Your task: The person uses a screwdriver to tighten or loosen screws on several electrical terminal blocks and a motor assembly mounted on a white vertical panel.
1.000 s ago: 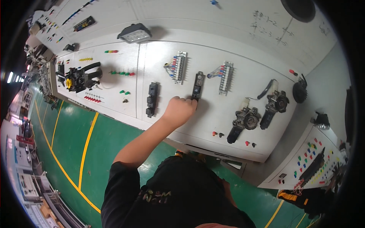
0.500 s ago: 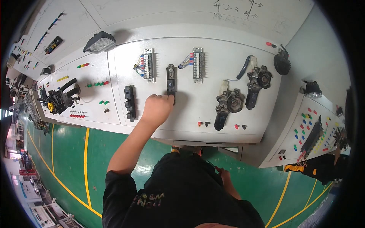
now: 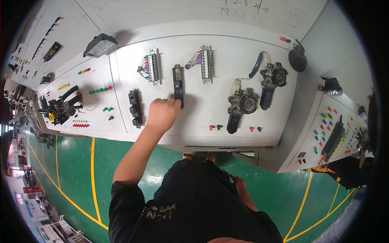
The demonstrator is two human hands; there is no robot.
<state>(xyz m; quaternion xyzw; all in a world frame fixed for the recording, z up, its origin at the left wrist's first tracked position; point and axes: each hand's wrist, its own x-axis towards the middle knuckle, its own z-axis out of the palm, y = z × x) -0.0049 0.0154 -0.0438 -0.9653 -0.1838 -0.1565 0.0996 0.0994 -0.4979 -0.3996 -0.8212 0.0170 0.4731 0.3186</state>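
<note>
My left hand (image 3: pixel 164 115) reaches over the white panel (image 3: pixel 202 111), fingers curled around the near end of a narrow black window switch (image 3: pixel 178 83). Its fingertips are hidden from view. A longer black switch block (image 3: pixel 135 108) is fixed just left of that hand. Down by my right side, my right hand (image 3: pixel 240 183) is closed on a thin dark tool with a reddish part, too small to make out. Beyond the left hand are two terminal blocks (image 3: pixel 152 67) with coloured wires. To the right sit two window motors (image 3: pixel 242 103).
A lamp (image 3: pixel 100 45) juts out at the back left, a horn (image 3: pixel 298 60) at the back right. A steering column switch (image 3: pixel 60 108) stands on the left panel. At the far right, a person in black and orange (image 3: pixel 344 175) is beside another panel.
The view has shifted slightly, so the panel sits a little higher and further left. My left hand stays at the near end of the window switch, and my right hand stays low.
</note>
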